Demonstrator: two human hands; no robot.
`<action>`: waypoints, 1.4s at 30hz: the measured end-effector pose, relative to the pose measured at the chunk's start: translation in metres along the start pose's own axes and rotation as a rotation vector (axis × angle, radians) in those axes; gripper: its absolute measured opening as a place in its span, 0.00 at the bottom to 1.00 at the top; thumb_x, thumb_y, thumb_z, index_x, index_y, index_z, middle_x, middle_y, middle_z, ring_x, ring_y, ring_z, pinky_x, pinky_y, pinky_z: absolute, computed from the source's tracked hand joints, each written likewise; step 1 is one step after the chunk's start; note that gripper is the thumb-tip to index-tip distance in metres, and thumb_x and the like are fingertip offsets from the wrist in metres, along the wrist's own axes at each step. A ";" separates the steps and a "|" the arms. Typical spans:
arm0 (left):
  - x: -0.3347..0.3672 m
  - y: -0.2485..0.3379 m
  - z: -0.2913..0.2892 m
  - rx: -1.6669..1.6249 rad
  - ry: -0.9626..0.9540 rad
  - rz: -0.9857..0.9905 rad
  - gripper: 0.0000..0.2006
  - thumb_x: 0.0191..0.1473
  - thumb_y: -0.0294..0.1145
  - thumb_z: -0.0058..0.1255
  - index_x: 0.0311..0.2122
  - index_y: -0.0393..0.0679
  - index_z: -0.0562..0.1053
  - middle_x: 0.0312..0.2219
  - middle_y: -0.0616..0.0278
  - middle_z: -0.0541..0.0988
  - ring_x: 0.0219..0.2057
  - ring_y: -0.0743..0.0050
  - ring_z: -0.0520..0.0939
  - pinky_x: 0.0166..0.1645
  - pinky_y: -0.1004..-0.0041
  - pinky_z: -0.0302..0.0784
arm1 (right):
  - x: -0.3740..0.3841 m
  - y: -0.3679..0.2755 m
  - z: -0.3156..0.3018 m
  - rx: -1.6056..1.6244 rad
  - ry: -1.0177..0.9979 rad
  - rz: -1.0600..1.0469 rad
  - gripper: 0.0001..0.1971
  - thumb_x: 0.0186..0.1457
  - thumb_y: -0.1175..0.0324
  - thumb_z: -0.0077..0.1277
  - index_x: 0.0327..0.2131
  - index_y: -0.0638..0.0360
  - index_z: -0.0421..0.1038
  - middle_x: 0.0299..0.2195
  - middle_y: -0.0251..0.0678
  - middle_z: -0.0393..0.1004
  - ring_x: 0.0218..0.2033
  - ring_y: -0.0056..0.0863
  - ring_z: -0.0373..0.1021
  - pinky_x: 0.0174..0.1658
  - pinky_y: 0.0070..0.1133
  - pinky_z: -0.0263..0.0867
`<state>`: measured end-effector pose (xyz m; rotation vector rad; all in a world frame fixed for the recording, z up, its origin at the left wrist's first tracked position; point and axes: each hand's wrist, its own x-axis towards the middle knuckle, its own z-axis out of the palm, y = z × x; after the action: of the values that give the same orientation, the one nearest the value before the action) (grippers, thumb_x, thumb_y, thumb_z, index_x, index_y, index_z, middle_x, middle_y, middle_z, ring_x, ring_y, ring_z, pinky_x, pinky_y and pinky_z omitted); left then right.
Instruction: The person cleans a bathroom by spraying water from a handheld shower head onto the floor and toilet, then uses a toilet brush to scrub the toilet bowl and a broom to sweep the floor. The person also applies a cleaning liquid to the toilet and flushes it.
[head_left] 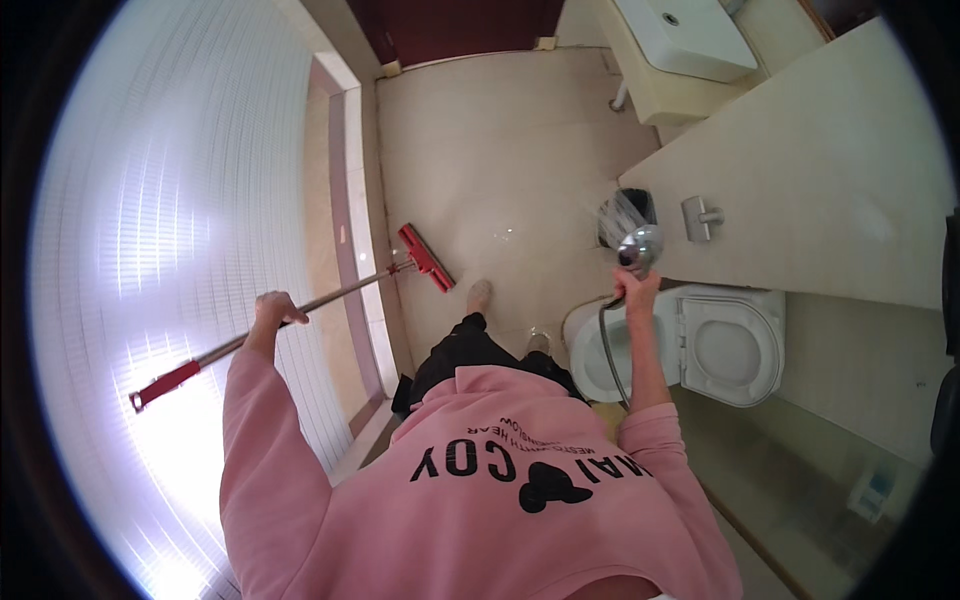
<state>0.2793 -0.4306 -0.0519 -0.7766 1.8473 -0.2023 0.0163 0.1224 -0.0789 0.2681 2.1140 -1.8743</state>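
One long, metal-poled mop (345, 292) with a red end grip (166, 386), probably light and stiff, slants through the left hand (277, 310), curled around mid-pole where it should balance best, to its red rectangular head (427, 258) on the glossy beige floor (500, 130). Near the white toilet (726, 345), the right hand (637, 289) wraps the handle of a round, smooth chrome shower head (643, 243) spraying water (616, 214), likely slippery when wet and best held by that handle, though the fingers are partly hidden. A ribbed, translucent panel (200, 190) glows at left.
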 end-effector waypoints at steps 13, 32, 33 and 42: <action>-0.133 0.175 0.029 0.049 0.377 -0.175 0.07 0.42 0.29 0.48 0.29 0.47 0.76 0.26 0.63 0.78 0.27 0.66 0.80 0.19 0.65 0.74 | -0.011 0.031 -0.073 0.055 -0.448 0.126 0.06 0.36 0.71 0.52 0.15 0.61 0.65 0.09 0.30 0.62 0.07 0.18 0.58 0.12 0.15 0.51; -0.166 0.238 0.035 0.061 0.397 -0.144 0.06 0.43 0.29 0.49 0.29 0.47 0.76 0.24 0.62 0.78 0.26 0.68 0.80 0.22 0.63 0.76 | -0.030 0.109 -0.083 -0.163 -0.014 0.137 0.07 0.36 0.69 0.51 0.17 0.63 0.68 0.11 0.32 0.66 0.11 0.19 0.62 0.15 0.17 0.58; -0.166 0.239 0.030 0.072 0.404 -0.140 0.06 0.43 0.29 0.49 0.29 0.47 0.76 0.24 0.63 0.78 0.25 0.68 0.80 0.22 0.63 0.76 | -0.028 0.115 -0.083 -0.191 0.015 0.141 0.08 0.35 0.68 0.51 0.16 0.64 0.68 0.11 0.34 0.67 0.11 0.21 0.64 0.17 0.20 0.59; -0.168 0.240 0.030 0.110 0.506 -0.137 0.04 0.42 0.28 0.51 0.26 0.46 0.76 0.22 0.63 0.78 0.23 0.67 0.80 0.21 0.63 0.76 | -0.034 0.178 -0.118 -0.497 0.118 0.112 0.07 0.35 0.68 0.49 0.16 0.63 0.68 0.12 0.34 0.67 0.11 0.26 0.64 0.18 0.22 0.60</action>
<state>0.2428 -0.1382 -0.0499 -0.8267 2.2308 -0.6309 0.0961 0.2647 -0.2210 0.3768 2.4977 -1.2434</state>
